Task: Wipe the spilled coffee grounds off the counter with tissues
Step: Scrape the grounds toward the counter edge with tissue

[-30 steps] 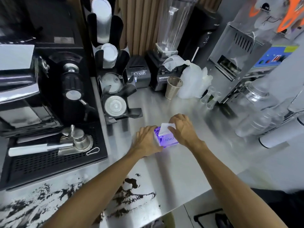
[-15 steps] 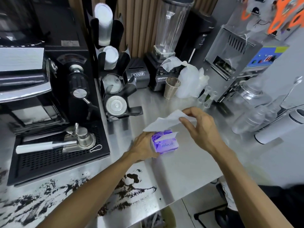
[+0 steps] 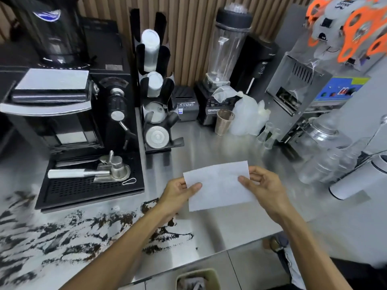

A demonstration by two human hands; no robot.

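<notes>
A white tissue [image 3: 218, 185] is stretched flat above the steel counter [image 3: 209, 231], held between both hands. My left hand [image 3: 178, 193] pinches its left edge with the thumb on top. My right hand [image 3: 263, 185] pinches its right edge. Dark coffee grounds [image 3: 83, 233] are smeared in streaks over the counter's left and front part, reaching under my left forearm. The purple tissue pack is not in sight.
A black drip tray [image 3: 90, 187] with a portafilter and tamper sits at the left below the espresso machine [image 3: 52, 107]. A cup dispenser [image 3: 155, 91], blender [image 3: 226, 59], metal cup [image 3: 224, 122] and sealing machine [image 3: 310, 84] line the back. Clear cups [image 3: 326, 164] stand right. A bin [image 3: 196, 279] is below the counter edge.
The tissue came fully out of the purple pack. My left hand let go of the pack and took the tissue's left edge. The pack has gone out of view.
</notes>
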